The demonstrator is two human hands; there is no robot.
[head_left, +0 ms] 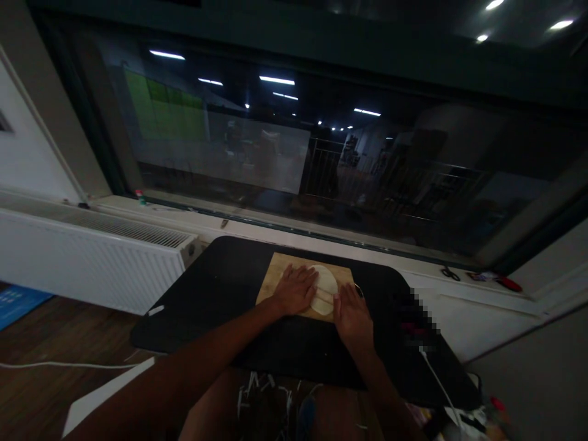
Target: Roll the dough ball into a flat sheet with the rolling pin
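Observation:
A round, flat piece of pale dough (325,277) lies on a wooden cutting board (280,262). Across the dough, between my hands, runs a pale strip (325,294); it may be a thin rolling pin, but the dim picture leaves this unsure. My left hand (296,290) rests palm down with stretched fingers over the left part of the dough and the board. At the right edge of the board, my right hand (354,315) lies with its fingers extended, the fingertips beside the dough. What is under either palm is hidden.
The board sits on a black table (220,275) by a wide window. A white radiator (138,263) stands left of it. Scissors (450,274) lie on the sill at right, and a small bottle (140,197) stands at left. A white cable (438,383) crosses the table's right side.

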